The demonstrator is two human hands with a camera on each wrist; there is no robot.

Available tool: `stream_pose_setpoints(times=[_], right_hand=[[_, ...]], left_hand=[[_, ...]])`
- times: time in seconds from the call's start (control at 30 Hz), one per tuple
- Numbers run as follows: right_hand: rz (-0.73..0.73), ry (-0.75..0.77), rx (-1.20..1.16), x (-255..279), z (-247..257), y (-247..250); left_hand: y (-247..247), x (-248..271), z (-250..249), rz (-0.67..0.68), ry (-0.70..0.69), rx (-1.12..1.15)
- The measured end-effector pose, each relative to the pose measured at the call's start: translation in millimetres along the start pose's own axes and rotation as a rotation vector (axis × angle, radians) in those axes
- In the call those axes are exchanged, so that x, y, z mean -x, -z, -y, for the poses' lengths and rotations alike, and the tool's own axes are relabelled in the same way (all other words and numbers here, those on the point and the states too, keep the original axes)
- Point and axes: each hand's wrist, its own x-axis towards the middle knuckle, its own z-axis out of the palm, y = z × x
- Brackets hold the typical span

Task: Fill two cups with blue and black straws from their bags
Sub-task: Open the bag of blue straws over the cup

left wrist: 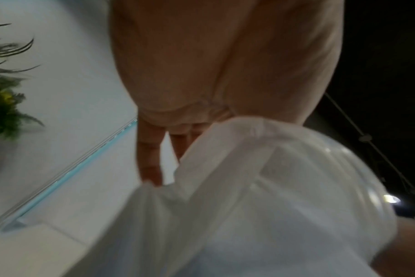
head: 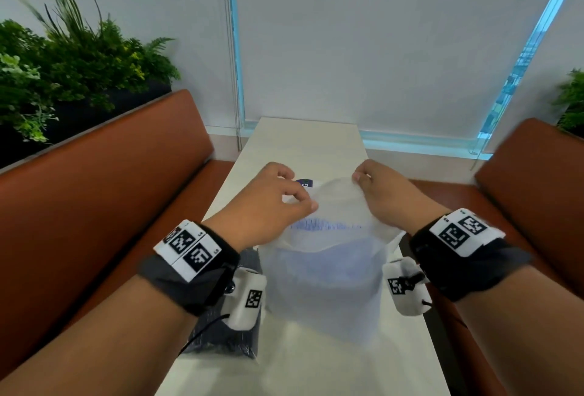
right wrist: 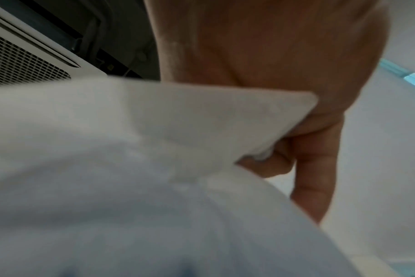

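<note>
Dark bag [head: 221,338]: lying flat on the table [head: 407,373] at the near left, partly under the left forearm; contents unclear, possibly the black straws, waiting its turn.

Translucent bag [head: 322,278]: being held upright above the table centre, bluish mass showing through, likely the blue straws; lifted so its mouth faces up for opening.

Left hand [head: 268,202]: pinching the bag's top edge, fingers [left wrist: 149,150] curled onto the film, pulling one side of the mouth.

Right hand [head: 384,199]: gripping the opposite top edge, fingers [right wrist: 315,168] folded over the plastic, apparently drawing the mouth apart.

Purple-labelled item [head: 305,182]: sitting just beyond the bag; identity unclear.

Cups: not visible in any view.

Benches [head: 110,180]: flanking the table.
</note>
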Motion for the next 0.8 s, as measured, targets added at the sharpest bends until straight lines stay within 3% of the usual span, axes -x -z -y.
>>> stream_pose_setpoints(times=[0.1, 0.17, 0.27, 0.47, 0.57, 0.67, 0.8], right_hand=[[0.067, -0.053, -0.058, 4, -11, -12], [0.132, -0.065, -0.034, 7, -20, -18], [0.169, -0.053, -0.007, 8, -32, -27], [0.268, -0.069, -0.115, 6, -39, -36], [0.241, -0.130, -0.207, -1, -48, -41], [0.269, -0.222, -0.270, -5, -52, -43], [0.264, -0.248, -0.285, -4, -49, -39]], left_hand=[[-5, -8, 14, 0.257, 0.069, -0.072], [-9, -9, 21, 0.304, 0.109, -0.075], [-18, -13, 30, 0.255, 0.174, 0.004], [-30, -18, 40, 0.184, 0.376, 0.435], [-37, -18, 45, 0.170, 0.504, 0.613], [-46, -18, 49, 0.174, 0.588, 0.667], [-50, -26, 49, 0.210, 0.549, 0.582]])
